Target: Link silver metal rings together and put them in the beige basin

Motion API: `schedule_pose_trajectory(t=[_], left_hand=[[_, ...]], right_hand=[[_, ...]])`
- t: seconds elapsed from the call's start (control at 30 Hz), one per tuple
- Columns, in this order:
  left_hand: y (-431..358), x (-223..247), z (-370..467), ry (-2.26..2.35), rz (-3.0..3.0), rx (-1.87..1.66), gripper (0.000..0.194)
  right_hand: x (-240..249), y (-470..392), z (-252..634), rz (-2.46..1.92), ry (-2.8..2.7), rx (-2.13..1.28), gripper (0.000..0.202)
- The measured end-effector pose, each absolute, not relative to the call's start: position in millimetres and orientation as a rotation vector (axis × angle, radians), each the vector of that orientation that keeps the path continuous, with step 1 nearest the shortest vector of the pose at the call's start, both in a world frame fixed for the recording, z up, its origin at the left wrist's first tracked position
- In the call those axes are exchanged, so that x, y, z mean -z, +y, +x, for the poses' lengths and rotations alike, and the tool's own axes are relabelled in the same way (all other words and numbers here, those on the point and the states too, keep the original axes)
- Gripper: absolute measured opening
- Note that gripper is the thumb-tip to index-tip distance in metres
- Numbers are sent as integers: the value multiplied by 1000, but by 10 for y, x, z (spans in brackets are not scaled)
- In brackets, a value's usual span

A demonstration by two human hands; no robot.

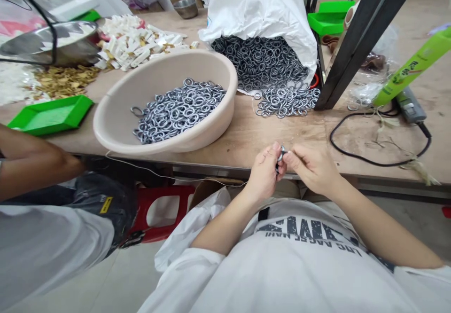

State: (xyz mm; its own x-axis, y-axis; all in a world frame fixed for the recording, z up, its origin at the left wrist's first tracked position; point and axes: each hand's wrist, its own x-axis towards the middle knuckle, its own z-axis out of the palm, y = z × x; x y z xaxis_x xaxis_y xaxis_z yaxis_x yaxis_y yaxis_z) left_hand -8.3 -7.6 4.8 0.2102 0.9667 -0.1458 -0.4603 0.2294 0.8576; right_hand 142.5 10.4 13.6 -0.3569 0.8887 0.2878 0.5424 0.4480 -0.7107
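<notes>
Close together at the table's front edge, both hands are closed around small grey rings. My left hand pinches a ring between thumb and fingers, and something dark shows below it. The thumb and fingertips of my right hand meet the same ring from the other side; whether they hold a second piece is hidden. Beyond my hands lies a loose pile of grey rings, spilling from a white plastic bag. To the left, a beige basin holds many more such rings.
A dark metal post rises at the right, near a cable and a green-yellow packet. Green trays, a steel bowl and white pieces stand left. A co-worker's arm rests beside me.
</notes>
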Motion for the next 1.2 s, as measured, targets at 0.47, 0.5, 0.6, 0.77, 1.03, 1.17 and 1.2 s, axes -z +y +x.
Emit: schedule_pose_trajectory(t=[0.47, 0.5, 0.6, 0.77, 1.03, 1.17, 1.2], left_hand=[[72, -20, -384, 797, 603, -1102, 34], [91, -17, -408, 798, 573, -1111, 35], [148, -6, -459, 784, 478, -1138, 29], [202, 32, -337, 859, 530, -1246, 33], [95, 69, -29, 890, 645, -1396, 43], [31, 17, -67, 862, 731, -1359, 45], [18, 9, -76, 855, 749, -1338, 46]], right_hand=[[-32, 1451, 1393, -1634, -2227, -75, 37], [-10, 1493, 1375, -1630, -2233, -86, 34], [31, 1552, 1396, -1640, -2208, -113, 26], [-46, 1154, 1391, -1448, -1862, -591, 21], [-19, 58, 1011, -1062, -1247, -1204, 31], [-14, 51, 1083, -962, -1232, -1380, 37], [-31, 70, 1106, -939, -1243, -1423, 39]])
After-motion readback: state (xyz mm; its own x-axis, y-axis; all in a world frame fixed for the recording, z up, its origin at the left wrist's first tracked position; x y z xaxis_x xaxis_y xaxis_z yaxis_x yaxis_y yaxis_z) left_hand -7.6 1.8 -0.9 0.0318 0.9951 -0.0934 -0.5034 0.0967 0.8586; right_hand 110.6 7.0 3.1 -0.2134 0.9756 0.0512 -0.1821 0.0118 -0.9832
